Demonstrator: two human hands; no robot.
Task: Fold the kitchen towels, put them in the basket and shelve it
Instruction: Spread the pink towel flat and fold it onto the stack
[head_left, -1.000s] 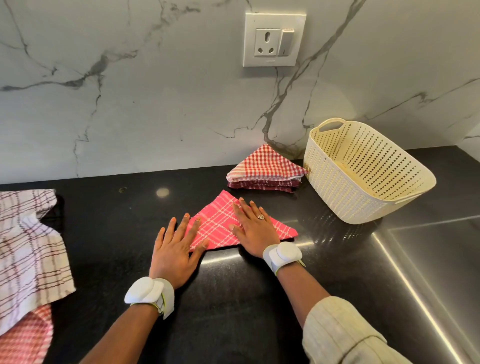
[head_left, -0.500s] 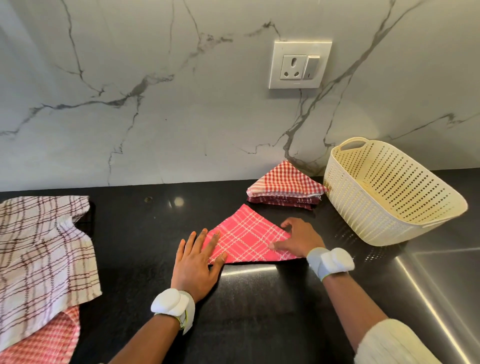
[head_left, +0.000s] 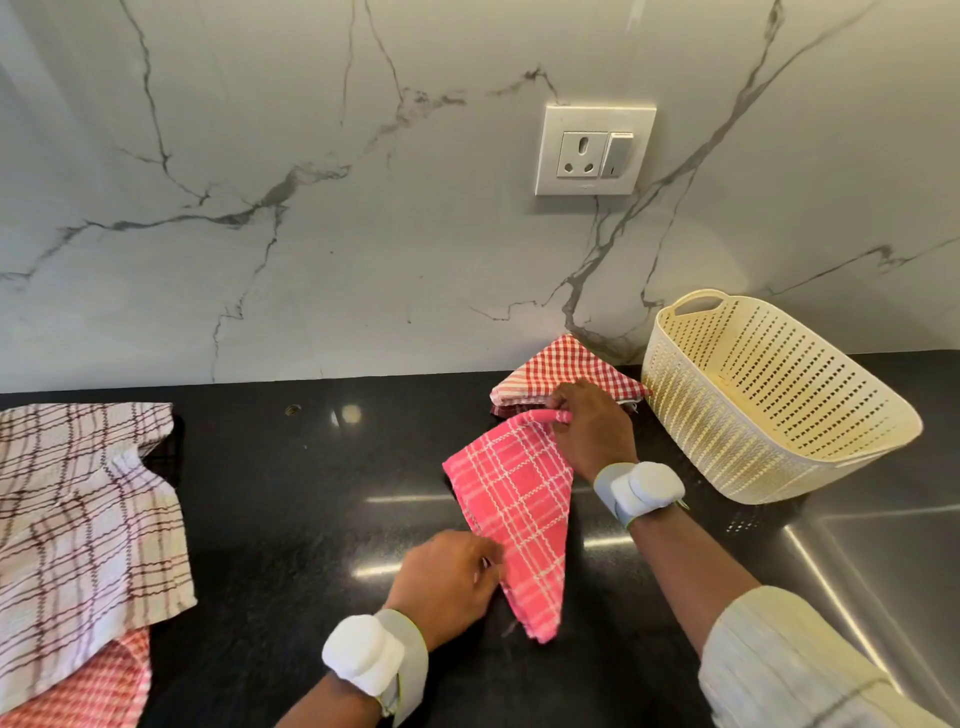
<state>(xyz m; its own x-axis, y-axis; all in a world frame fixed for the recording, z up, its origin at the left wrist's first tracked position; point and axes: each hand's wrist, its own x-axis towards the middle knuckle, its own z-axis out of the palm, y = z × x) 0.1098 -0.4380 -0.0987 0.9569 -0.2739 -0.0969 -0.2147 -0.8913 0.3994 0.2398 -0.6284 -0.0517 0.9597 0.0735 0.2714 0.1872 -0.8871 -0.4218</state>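
The pink towel (head_left: 519, 519), lifted off the surface (head_left: 291, 519) just left of the basket (head_left: 769, 457), is pinched at opposite corners by the right hand (head_left: 592, 431) and left hand (head_left: 447, 582). Light and limp, it would sag unless held by corners or folded edges.

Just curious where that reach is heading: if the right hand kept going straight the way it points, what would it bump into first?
Most likely the stack of folded checked towels just beyond the right hand, which grips the pink towel. Depth is unclear, so they may already nearly touch.
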